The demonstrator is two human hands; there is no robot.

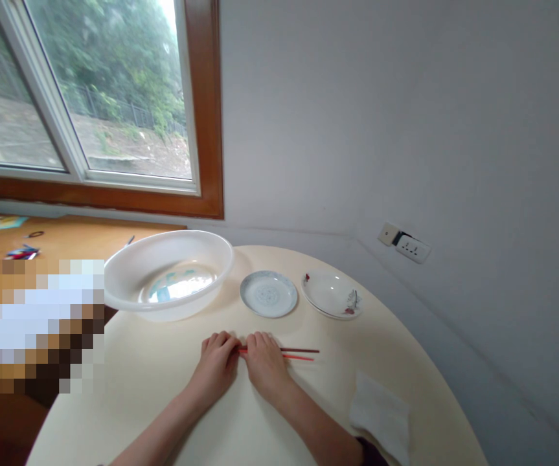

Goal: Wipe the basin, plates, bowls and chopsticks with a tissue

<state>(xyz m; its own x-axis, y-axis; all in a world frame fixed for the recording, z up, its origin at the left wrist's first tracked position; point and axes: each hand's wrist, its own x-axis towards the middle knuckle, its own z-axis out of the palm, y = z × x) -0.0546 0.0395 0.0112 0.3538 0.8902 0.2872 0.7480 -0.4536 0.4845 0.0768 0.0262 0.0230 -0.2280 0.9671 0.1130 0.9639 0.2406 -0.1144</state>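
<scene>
Both hands rest close together near the middle of the round cream table (143, 395). My left hand (221, 359) is closed around one end of a pair of chopsticks (303, 351), one dark red and one brighter red. My right hand (264, 359) is wrapped over their middle, and the other ends stick out to the right, slightly apart. Just beyond the hands lies a pale plate (268, 294) with a blue-grey pattern. My fingers hide the left part of the chopsticks.
A large translucent basin (170, 310) stands at the back left. Back right are stacked white floral dishes (331, 294). A white cloth or tissue (381, 414) lies at the right. A wooden desk (85, 226) adjoins on the left. Wall sockets (412, 248) are beyond the table.
</scene>
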